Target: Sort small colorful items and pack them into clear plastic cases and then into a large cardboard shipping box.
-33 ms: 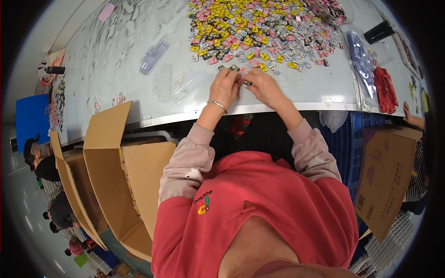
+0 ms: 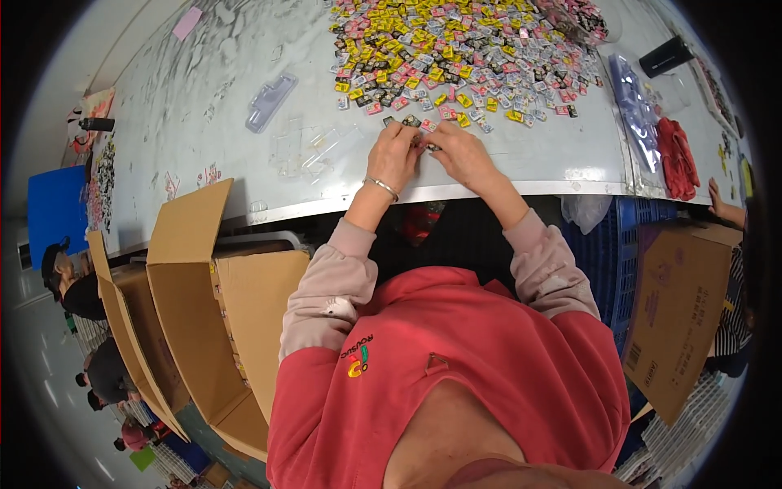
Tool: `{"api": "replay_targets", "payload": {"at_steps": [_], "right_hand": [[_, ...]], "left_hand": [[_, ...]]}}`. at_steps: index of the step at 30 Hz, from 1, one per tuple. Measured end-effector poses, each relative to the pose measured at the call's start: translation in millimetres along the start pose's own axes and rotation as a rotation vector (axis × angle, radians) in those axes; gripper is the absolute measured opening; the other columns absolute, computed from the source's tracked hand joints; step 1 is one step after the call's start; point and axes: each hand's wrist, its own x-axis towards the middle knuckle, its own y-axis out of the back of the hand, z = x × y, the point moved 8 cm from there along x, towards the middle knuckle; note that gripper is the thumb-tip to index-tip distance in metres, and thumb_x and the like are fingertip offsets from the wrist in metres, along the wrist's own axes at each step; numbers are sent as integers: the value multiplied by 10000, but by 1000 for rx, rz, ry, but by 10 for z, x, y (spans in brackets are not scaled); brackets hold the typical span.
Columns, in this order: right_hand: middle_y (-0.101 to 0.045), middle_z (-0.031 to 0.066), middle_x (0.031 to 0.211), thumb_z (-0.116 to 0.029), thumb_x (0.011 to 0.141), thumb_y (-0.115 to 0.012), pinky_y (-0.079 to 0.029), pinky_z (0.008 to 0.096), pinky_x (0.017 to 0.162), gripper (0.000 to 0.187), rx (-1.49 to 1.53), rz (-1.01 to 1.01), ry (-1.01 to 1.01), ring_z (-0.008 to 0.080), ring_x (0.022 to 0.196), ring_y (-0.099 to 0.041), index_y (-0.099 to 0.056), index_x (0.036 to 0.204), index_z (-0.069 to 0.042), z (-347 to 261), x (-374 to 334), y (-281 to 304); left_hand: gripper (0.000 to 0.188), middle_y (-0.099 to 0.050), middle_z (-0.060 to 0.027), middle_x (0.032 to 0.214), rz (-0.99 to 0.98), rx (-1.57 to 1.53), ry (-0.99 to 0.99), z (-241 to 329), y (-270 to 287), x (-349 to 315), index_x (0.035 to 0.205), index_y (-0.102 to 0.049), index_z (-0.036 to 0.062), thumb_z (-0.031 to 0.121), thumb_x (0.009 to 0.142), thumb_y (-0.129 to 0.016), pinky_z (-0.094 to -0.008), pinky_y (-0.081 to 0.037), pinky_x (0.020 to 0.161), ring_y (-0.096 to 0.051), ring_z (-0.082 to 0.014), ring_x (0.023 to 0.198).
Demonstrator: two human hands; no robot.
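Observation:
Close to the table's front edge, my two hands meet with fingertips almost touching. My left hand (image 2: 394,155), with a bracelet (image 2: 381,188) at the wrist, is closed in a pinch; what lies in its fingers is mostly hidden. My right hand (image 2: 464,156) is pinched beside it, at a small dark packet (image 2: 432,147) partly covered by the fingertips. Just beyond the fingers lie a few loose small packets (image 2: 411,121). Farther back spreads a large heap of small packets (image 2: 456,61) in yellow, pink, black and pale grey.
Clear plastic trays (image 2: 314,151) and another plastic tray (image 2: 270,102) lie left of my hands. Toward the right are plastic sleeves (image 2: 637,114), a red glove (image 2: 678,159) and a black cylinder (image 2: 666,55). Open cardboard boxes (image 2: 187,301) stand at left, blue crates (image 2: 635,220) at right.
My right hand has shifted very slightly to the left, toward my left fingertips. The heap and the trays look the same.

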Motion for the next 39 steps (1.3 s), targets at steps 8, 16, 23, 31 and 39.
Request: {"api": "replay_targets", "payload": {"at_steps": [8,16,23,31,39], "right_hand": [[-567,107,903,-34,750,-626,-473,373,682,246,240,-54,-207,311,802,-580,-605,996,-38,153,28,91],[-556,113,916,-3,761,-572,-474,395,687,222,-154,-103,71,317,796,-578,-605,978,-35,96,182,92],[-531,133,963,-68,728,-650,-475,384,716,343,174,-274,-137,323,852,-574,-588,1064,-49,40,-87,211],[-559,120,984,-78,742,-641,-486,384,743,328,-25,-6,115,313,899,-577,-594,1066,-72,-131,273,272],[-590,86,959,-91,824,-555,-523,399,653,227,-93,14,91,260,808,-629,-603,1043,-58,181,569,-154]], "left_hand": [[300,-566,-119,866,0,-57,-58,39,189,-108,977,-616,32,79,698,-718,-363,-475,683,-577,-311,779],[384,-552,-96,881,-12,71,24,95,135,-133,987,-620,67,219,669,-771,-364,-486,605,-589,-271,713],[259,-544,-90,887,-80,84,57,37,79,-153,946,-634,83,172,719,-722,-366,-487,616,-595,-279,740],[285,-548,-113,879,-31,-4,81,-4,247,-197,956,-634,46,158,712,-730,-364,-487,624,-584,-280,705],[172,-553,-87,749,177,-160,129,-63,431,-312,907,-647,10,72,752,-684,-269,-419,485,-498,-152,528]]}}
